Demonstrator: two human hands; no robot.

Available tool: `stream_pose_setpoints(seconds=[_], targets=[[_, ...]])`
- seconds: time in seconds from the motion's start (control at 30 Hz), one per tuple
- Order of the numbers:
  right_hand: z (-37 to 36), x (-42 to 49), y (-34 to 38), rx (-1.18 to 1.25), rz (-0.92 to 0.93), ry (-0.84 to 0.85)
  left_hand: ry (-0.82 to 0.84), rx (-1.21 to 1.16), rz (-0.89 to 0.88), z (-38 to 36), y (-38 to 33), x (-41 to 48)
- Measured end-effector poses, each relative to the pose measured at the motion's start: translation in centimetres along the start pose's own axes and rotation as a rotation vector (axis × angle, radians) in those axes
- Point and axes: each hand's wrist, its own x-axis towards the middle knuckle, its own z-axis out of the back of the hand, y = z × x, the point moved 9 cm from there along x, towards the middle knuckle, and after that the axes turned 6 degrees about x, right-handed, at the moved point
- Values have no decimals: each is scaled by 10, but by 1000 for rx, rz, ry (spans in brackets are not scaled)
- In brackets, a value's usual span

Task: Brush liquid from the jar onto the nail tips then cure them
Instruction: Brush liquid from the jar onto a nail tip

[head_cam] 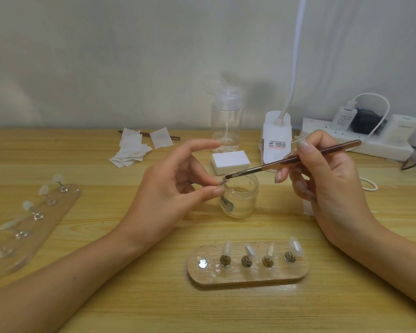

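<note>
Nail tip [223, 182] pinched by left hand [171, 188] fingers [210, 192], touched by brush [286, 162] gripped in right hand [332, 186] fingers [306, 146].

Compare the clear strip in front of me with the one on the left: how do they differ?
The front strip lies crosswise, front and centre; the left strip runs diagonally at the far left. The front strip carries four nail tips plus one bare metal disc at its left end; the left strip carries five tips, no gap. Both are clear, round-ended strips holding tips on small stands.
</note>
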Motion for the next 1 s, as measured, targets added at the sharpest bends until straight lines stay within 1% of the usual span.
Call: stream_pose_setpoints(seconds=[0.13,0.23,0.33,0.43,0.57,0.73,0.83,1.0], targets=[[2,0,-3,-52,-25,-20,-2,-15,13,-1,2,0],[6,0,0,-23,0,-42,0,-26,18,-1,3,0],[2,0,3,7,29,-5,2,-41,19,0,5,1],[-1,0,0,-17,9,20,4,-37,14,0,6,1],[5,0,-4,-39,-14,-18,3,-35,10,0,7,1],[4,-1,3,22,43,-16,0,-5,-13,0,4,1],[-1,-2,3,-13,34,11,-6,29,-29,1,2,1],[4,-2,0,-62,16,-24,-15,43,-39,1,1,1]])
